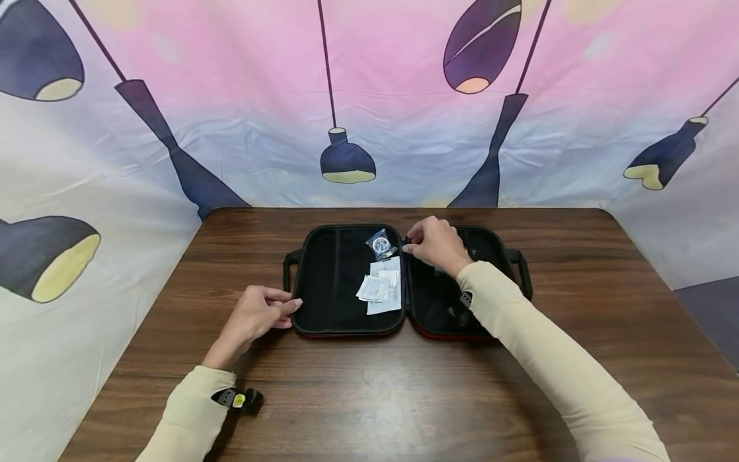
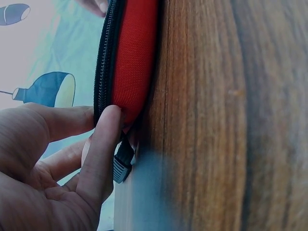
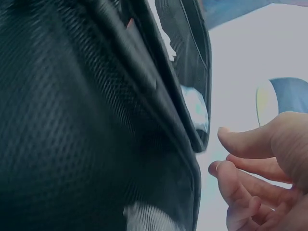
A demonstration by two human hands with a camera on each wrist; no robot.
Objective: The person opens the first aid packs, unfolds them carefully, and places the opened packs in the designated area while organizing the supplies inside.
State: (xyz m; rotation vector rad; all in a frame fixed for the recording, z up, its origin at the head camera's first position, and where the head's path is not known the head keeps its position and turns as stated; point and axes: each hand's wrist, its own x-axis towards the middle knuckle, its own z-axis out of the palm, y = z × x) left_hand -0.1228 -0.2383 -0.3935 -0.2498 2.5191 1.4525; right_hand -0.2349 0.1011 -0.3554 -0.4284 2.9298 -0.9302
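Observation:
A black-lined zip case (image 1: 314,292) lies spread flat on the table, its two halves side by side. Its outer shell (image 2: 137,57) shows red in the left wrist view. My left hand (image 1: 256,316) pinches the near-left corner, thumb against the red side and a finger at the zipper (image 2: 103,72). Over the hinge is my right hand (image 1: 437,245); its fingers are loosely bent, with nothing between them in the right wrist view. Inside the left half are a clear packet with a round item (image 1: 381,245) and white paper packets (image 1: 385,289). My right arm hides part of the right half.
Black carry handles (image 1: 291,263) stick out at both outer sides of the case. The brown wooden table (image 1: 346,398) stretches in front and to both sides. A cloth printed with lamps (image 1: 277,147) hangs behind the table's far edge.

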